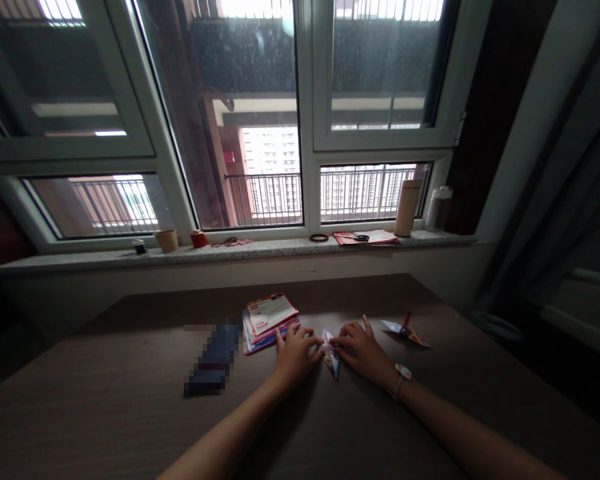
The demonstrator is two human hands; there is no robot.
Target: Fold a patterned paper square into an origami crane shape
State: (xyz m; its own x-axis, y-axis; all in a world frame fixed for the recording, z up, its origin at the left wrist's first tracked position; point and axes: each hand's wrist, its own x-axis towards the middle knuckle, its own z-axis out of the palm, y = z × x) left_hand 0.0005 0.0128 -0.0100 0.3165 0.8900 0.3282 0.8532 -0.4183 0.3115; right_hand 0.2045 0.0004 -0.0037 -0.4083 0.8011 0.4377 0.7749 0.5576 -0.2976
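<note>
A small piece of printed paper (332, 360), folded into a narrow pointed diamond, lies on the table between my hands. My left hand (295, 357) pinches its left edge with thumb and forefinger. From the other side, the bent fingers of my right hand (363, 350) grip the paper's right edge, with the thumb partly hidden. A folded paper figure (406, 332) with pointed ends, like a crane, rests to the right of my right hand. Just beyond my left hand sits a stack of printed paper sheets (271, 315) with red and blue borders.
Left of the stack lies a dark blue, pixelated item (214, 360). On the windowsill (280, 249) stand a paper cup (167, 241), a red spool-like object (199, 239), scissors (362, 238) on printed sheets, a tan flask (408, 210) and a white bottle (437, 210).
</note>
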